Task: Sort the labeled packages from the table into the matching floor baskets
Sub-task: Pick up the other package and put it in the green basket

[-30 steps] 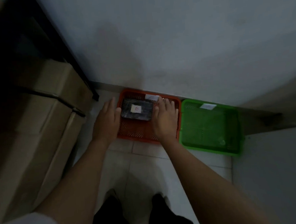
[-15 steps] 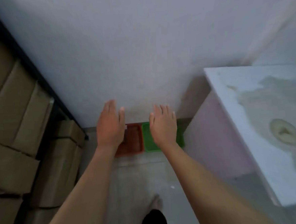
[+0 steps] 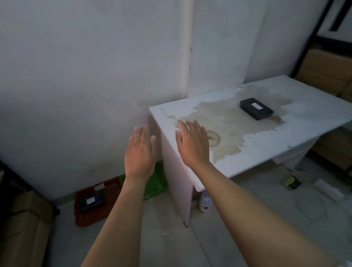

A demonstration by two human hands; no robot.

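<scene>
A black package with a white label [image 3: 256, 108] lies on the stained white table [image 3: 307, 120], toward its far right. On the floor by the wall, a red basket [image 3: 87, 217] holds another black labeled package [image 3: 91, 200]. A green basket [image 3: 156, 183] stands beside it, partly hidden behind my left arm. My left hand [image 3: 140, 152] hovers empty, fingers spread, left of the table's corner. My right hand [image 3: 192, 143] is also empty and open, above the table's near-left edge.
Cardboard boxes on dark shelving stand at the left [image 3: 17, 232] and at the right [image 3: 333, 74]. Under the table lie a white bottle [image 3: 205, 201], a yellow-black item [image 3: 291, 181], white cloths and cables on the tiled floor.
My hands let go of the package in the red basket and rose. My view swung up and right from the baskets to the table.
</scene>
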